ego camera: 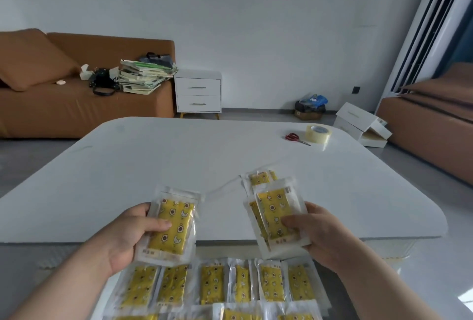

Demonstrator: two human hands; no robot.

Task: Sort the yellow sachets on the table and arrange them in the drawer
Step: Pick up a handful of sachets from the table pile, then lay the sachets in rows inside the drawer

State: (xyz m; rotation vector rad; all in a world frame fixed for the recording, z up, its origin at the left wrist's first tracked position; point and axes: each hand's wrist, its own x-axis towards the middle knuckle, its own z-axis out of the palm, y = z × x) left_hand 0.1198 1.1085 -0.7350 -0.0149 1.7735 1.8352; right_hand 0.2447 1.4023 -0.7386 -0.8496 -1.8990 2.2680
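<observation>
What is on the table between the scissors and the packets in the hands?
Nothing. In the head view, the white table is bare between the scissors and the packets in the hands; the tape sits beside the scissors.

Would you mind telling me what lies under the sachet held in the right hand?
Under the top sachet in the right hand sits a second sachet, only its left edge showing. Whether more are stacked beneath it cannot be seen, since the two cover everything below.

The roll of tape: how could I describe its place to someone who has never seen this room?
Find the big white table in the middle of the room and look at its far right corner. There the roll of tape stands beside red-handled scissors; it is the only round, pale, translucent thing there.
</observation>
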